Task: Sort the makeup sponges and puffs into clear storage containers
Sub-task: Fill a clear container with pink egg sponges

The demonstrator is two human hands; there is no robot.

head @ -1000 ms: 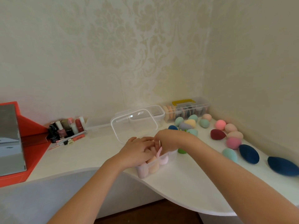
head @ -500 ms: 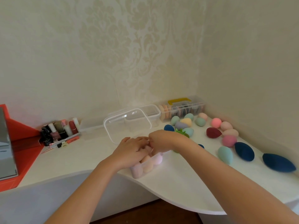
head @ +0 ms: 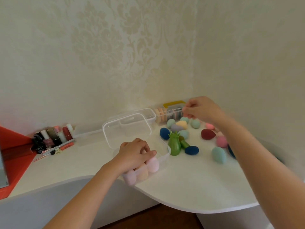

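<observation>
A small clear container (head: pixel 165 156) at the table's front edge holds pale pink and peach sponges (head: pixel 152 165). My left hand (head: pixel 135 152) rests on top of those sponges, fingers lying over them. My right hand (head: pixel 201 109) is at the back right beside the clear puff box with a yellow handle (head: pixel 166 113); its curled fingers pinch a small pink sponge (head: pixel 186 115), mostly hidden. Loose sponges lie between the two: teal (head: pixel 218 154), dark blue (head: pixel 191 149), maroon (head: pixel 208 134), pink (head: pixel 222 141), yellow (head: pixel 181 124).
A clear lid (head: pixel 127 129) leans behind my left hand, an empty clear container (head: pixel 148 113) behind it. Two green stand-like pieces (head: pixel 174 145) sit among the sponges. Nail polish bottles (head: pixel 49 138) and a red box (head: pixel 14 154) stand at left. The table's curved edge (head: pixel 181 207) runs close in front.
My right hand left the front container and reached to the back right, by the puff box. My left hand stayed on the sponges in the container.
</observation>
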